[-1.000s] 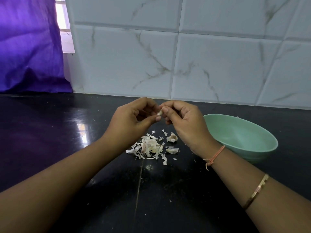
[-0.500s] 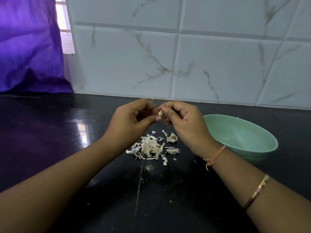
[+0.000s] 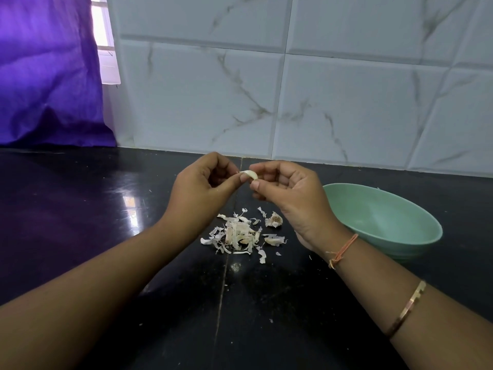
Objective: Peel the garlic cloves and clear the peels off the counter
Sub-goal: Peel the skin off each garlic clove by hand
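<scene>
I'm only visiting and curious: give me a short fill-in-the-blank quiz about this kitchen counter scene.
The left hand and right hand pinch the small pale garlic clove over the glossy ___ stone counter. The heap of papery white peels lies to the ___ of the pale green oval bowl. The thin metal bangle circles the ___ forearm.
Missing words: black; left; right.

I see a shiny, smooth black counter (image 3: 80,209), like stone. The wall tiles (image 3: 346,102) are glossy. The curtain (image 3: 48,76) at the upper left is cloth. The green bowl (image 3: 386,222) looks like smooth plastic. The peels (image 3: 237,233) look papery, the garlic clove (image 3: 249,174) smooth.
</scene>
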`<state>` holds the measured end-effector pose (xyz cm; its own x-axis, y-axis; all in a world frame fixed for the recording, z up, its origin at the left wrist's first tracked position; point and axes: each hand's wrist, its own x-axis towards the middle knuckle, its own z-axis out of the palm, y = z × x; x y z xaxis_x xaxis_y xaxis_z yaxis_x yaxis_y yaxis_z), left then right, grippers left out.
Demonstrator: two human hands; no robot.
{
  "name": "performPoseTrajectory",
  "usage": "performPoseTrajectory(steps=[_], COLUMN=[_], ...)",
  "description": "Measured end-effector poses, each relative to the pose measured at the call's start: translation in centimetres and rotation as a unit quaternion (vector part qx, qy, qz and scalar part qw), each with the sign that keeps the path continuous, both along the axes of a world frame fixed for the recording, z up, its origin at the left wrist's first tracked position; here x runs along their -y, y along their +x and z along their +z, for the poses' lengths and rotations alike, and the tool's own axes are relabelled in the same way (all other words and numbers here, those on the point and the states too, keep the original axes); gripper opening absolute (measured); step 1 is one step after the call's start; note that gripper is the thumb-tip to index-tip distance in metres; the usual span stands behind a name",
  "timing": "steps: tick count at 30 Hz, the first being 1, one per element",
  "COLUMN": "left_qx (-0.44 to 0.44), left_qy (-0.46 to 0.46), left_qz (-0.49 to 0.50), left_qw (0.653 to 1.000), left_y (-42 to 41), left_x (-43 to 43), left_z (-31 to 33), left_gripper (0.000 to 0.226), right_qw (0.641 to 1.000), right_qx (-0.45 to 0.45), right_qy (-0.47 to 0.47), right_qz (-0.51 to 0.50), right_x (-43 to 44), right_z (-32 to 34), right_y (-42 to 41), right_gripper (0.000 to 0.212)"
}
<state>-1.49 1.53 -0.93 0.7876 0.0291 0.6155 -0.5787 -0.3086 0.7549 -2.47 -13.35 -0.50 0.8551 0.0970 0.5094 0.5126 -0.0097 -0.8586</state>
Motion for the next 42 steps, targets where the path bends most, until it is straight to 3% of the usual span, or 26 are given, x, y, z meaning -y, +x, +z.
performPoseTrajectory(steps=[5,13,19,24,32,42], left_qx=[-0.057,-0.106,-0.123,-0.118,-0.116,-0.094], left_qy=[-0.037,-0.072,-0.115,-0.101,-0.109,-0.126], left_qz=[-0.035,-0.062,-0.073,-0.042,-0.048,-0.009], left_qw=[0.997,0.990,0.983,0.987,0.986,0.987], left_y=[-0.27,-0.57,-0.52,-0.34,-0.31,0.04], left_x=[0.28,0.61,0.75,0.66,0.59,0.39], left_z=[-0.08,-0.17,-0.12,-0.24,-0.26,-0.11], left_gripper=[0.004,0.008,0.009,0.009,0.013,0.017], right_qw=[1.000,0.999,0.996,0.992,0.996,0.999], right_qx=[0.004,0.024,0.045,0.062,0.041,-0.022], right_qy=[-0.001,-0.030,-0.067,-0.094,-0.071,0.027], right_qz=[-0.001,-0.009,-0.034,-0.052,-0.046,-0.008], right_x=[-0.14,-0.18,-0.25,-0.26,-0.46,-0.45], right_z=[-0.04,-0.11,-0.26,-0.39,-0.26,0.01], right_y=[0.04,0.04,0.10,0.10,-0.27,-0.15], right_gripper=[0.025,0.025,0.030,0.026,0.020,0.014])
